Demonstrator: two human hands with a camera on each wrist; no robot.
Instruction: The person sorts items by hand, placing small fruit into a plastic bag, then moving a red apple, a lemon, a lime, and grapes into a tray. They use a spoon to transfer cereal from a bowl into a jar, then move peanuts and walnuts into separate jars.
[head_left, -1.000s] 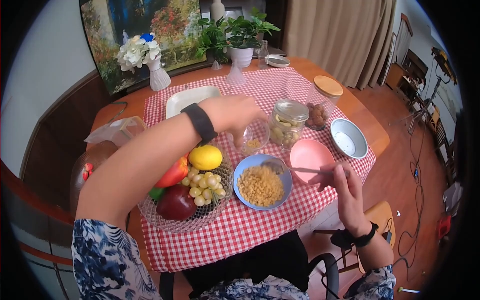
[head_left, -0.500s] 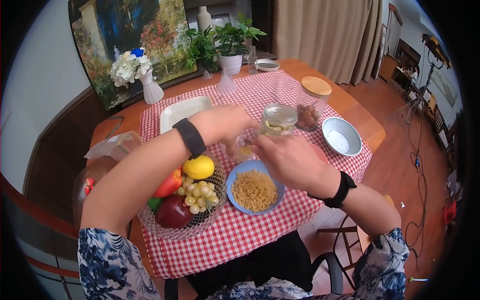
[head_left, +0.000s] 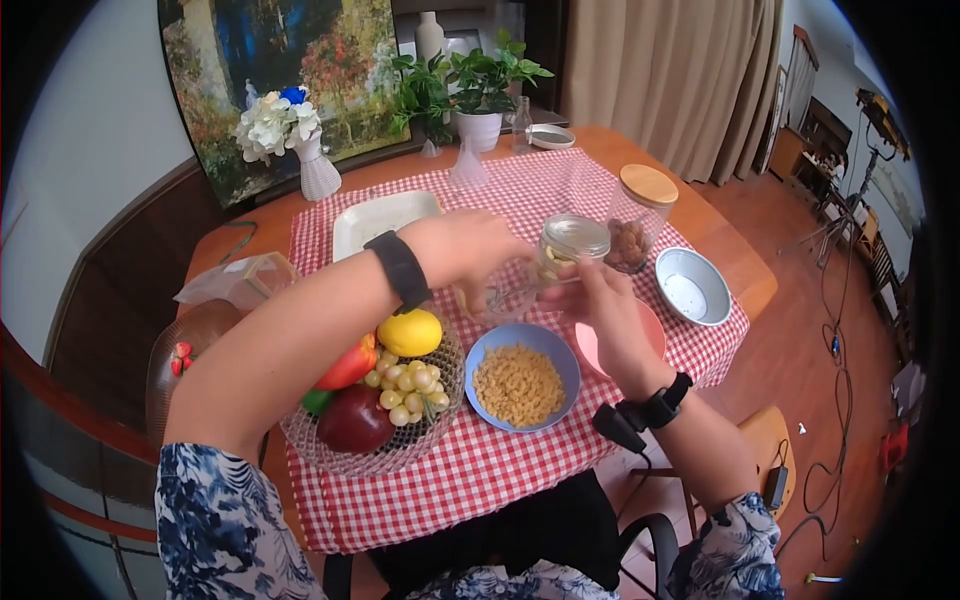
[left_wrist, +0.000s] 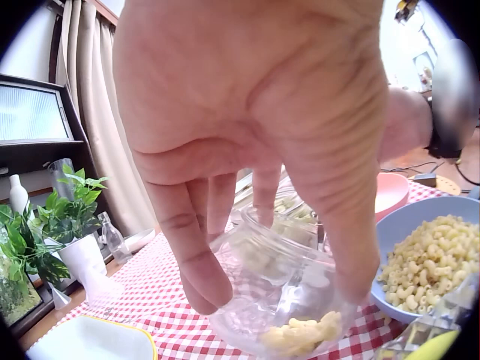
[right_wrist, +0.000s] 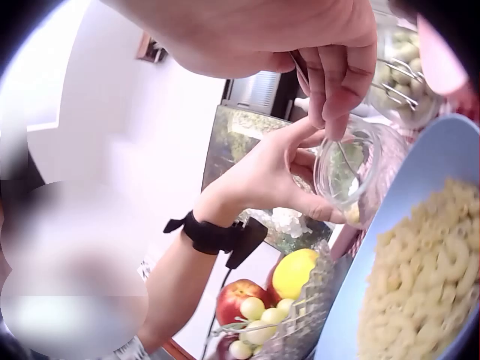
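Fingers and thumb of the left hand grip a small clear glass jar around its sides. Some macaroni lies at the jar's bottom. The right hand pinches a metal spoon, whose lower part is inside the jar in the right wrist view; its bowl is hard to make out there. Just in front of the jar, a blue bowl holds a heap of macaroni.
Left of the blue bowl stands a glass basket of fruit. A nut jar, a wooden-lidded jar, a pink bowl and a pale metal bowl stand to the right. A white tray lies behind the left arm.
The right hand has moved with the spoon from over the blue bowl, left and away from the body, to the small jar. The left hand has kept its grip there.
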